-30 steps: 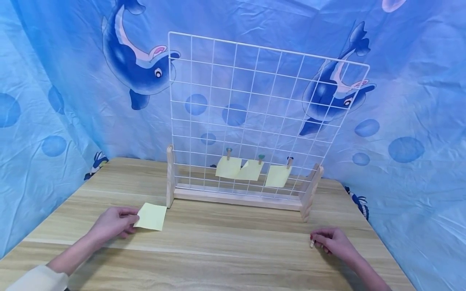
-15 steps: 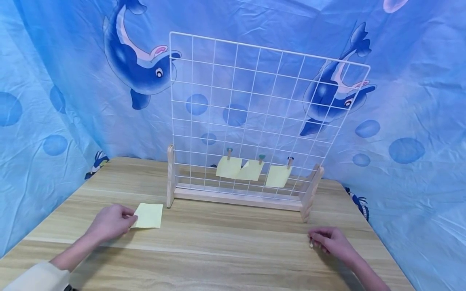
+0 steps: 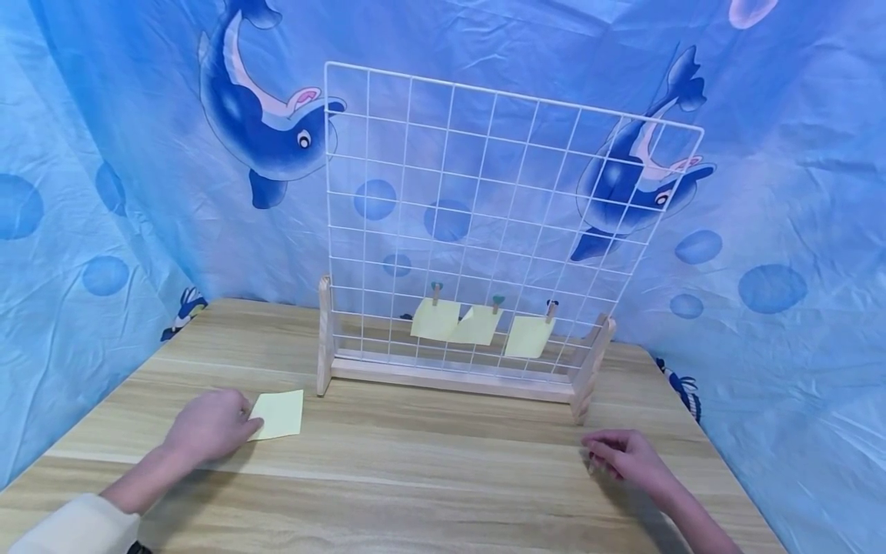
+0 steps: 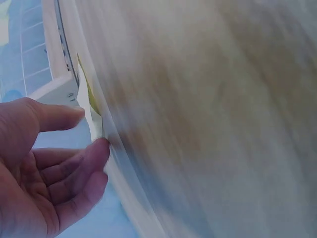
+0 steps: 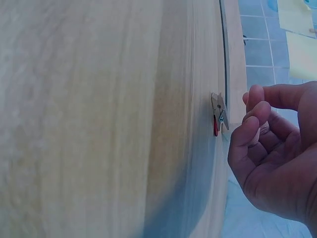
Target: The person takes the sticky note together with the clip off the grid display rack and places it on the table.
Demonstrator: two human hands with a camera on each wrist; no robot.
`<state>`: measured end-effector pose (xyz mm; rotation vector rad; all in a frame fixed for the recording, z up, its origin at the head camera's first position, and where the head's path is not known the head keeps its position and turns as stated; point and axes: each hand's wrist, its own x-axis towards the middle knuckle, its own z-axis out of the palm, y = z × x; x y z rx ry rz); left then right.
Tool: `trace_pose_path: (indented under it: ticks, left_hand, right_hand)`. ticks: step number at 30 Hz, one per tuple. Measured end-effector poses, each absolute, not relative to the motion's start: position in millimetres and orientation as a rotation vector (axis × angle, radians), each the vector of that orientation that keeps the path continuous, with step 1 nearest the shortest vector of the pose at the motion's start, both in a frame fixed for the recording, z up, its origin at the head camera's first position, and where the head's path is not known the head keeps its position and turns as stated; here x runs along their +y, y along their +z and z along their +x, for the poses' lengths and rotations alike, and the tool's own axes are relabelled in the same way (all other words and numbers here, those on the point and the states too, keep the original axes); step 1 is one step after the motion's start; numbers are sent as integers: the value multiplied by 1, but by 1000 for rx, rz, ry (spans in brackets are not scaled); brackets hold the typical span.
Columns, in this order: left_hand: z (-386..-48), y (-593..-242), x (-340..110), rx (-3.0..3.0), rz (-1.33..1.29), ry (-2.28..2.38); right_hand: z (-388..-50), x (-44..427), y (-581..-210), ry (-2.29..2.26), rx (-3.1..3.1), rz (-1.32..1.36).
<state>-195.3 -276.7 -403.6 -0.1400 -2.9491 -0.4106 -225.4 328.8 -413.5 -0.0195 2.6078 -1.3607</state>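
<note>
Sticky note is lying toward the desk's left edge by our left hand, fingers apart; our loosely curled right hand is flanking a clothespin.

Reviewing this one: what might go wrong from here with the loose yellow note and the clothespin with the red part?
The yellow note looks bent near the left hand, so a careless grip might crease it further. The clothespin shows a gap from the fingertips of the right hand, so a hasty pinch could miss or knock it away.
</note>
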Motion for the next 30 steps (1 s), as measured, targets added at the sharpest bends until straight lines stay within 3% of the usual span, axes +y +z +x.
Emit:
trace_pose_path:
  ticks: [14,30]
  left_hand:
    - [-201,-397,-271,-2932,-159,-386]
    - [-210,-390,-248,-2944,-193,-605]
  right_hand:
    - [-228,318,-405,-1417,2557,-146]
    - [-245,264,-388,-1528,2491,-293]
